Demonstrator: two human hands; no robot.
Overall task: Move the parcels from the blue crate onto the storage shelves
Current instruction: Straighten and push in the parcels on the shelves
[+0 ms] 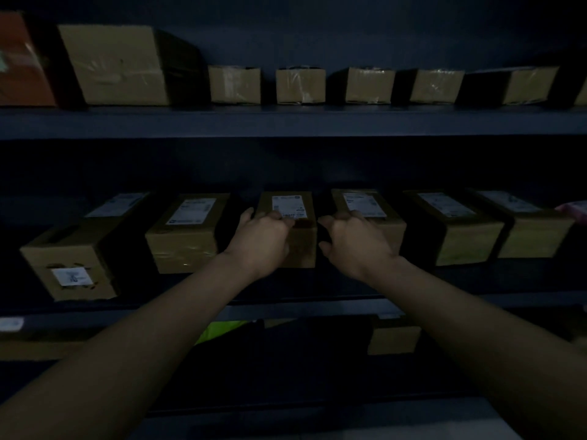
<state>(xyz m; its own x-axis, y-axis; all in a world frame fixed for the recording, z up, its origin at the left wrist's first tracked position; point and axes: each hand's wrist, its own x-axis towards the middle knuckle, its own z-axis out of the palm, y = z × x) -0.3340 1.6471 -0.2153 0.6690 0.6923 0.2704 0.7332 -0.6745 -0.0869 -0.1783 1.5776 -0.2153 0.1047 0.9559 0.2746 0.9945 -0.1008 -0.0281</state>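
Middle shelf point(286, 308): 6 brown cardboard parcels placed. I am seating the labelled centre parcel point(290, 228), left hand point(259, 241) grasping it, right hand point(355, 241) loosely curled, empty. Blue crate unseen; remainder unknown.

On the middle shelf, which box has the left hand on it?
The third box from the left. The left hand rests on its front top edge; the right hand is at its right side.

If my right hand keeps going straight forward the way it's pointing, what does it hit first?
Most likely the labelled box just ahead of your right hand on the middle shelf. The fingers already look at or near its front top edge; the dim light hides whether they touch.
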